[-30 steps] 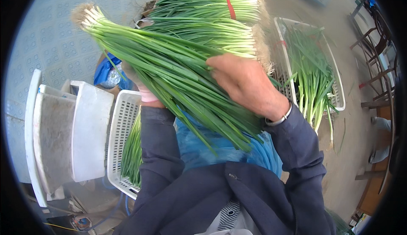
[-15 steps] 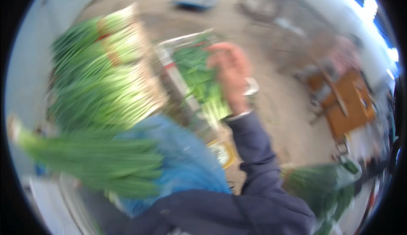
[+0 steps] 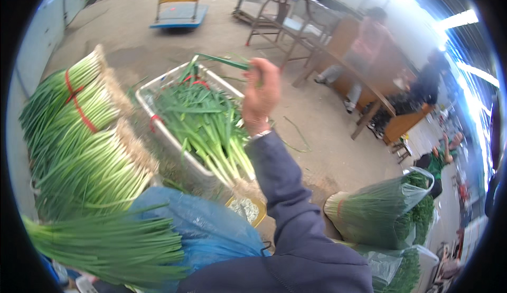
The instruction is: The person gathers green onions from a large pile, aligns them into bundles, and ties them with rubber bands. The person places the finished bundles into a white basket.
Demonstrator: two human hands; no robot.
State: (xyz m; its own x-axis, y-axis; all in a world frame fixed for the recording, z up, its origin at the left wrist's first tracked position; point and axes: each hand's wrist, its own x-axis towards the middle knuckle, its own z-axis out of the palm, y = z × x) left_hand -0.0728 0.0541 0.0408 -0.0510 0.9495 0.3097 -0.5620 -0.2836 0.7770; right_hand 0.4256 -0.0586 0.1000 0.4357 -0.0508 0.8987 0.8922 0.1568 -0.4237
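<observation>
My right hand is raised over the far right rim of a white plastic crate, fingers closed. A long green scallion leaf sticks out of it to the left, over the crate. Inside the crate lie loose scallions with pale stalks and red ties among them. At the lower left, a large bunch of scallions lies across a blue plastic covering over my lap. My left hand does not show; the bunch and the picture's edge may hide it.
Red-tied scallion bundles are stacked at left, roots facing right. A yellow-rimmed container stands below the crate. Bagged greens are at right. Beyond are a blue trolley, a wooden chair and several people.
The view has swung, so the crate and stacked bundles appear further left. My right hand has moved from over the greens to the crate's far right rim; the leaf now shows clearly.
</observation>
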